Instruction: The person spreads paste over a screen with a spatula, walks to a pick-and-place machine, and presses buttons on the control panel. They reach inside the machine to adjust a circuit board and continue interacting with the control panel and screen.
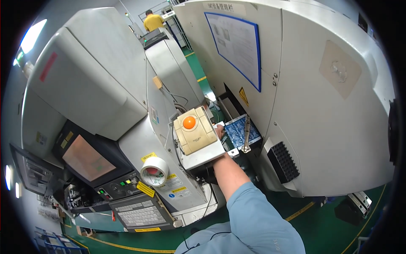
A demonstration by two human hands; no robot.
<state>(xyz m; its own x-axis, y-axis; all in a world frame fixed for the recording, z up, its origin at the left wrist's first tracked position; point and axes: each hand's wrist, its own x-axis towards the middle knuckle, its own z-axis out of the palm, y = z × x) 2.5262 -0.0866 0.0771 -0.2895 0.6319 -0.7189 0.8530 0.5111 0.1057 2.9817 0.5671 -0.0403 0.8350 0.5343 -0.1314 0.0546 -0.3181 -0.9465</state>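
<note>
My right arm reaches forward in a light blue sleeve, passing beneath a white shelf (203,157). Beyond the shelf's right edge a part of my right hand (219,131) shows, close to the left edge of a blue circuit board panel (237,132). Most of its fingers are hidden, so I cannot make out any grip. The panel lies in the gap between two machines, with a narrow metal bar (247,133) across its right part. On the shelf rests a beige trackball unit (198,137) with an orange ball (189,122). My left hand is out of sight.
At left stands a grey machine (101,55) with a screen (86,157), a keyboard (141,212) and a tape roll (154,171) on its sloped panel. A large white machine (330,127) bounds the right side. Farther back is a person in yellow (153,22).
</note>
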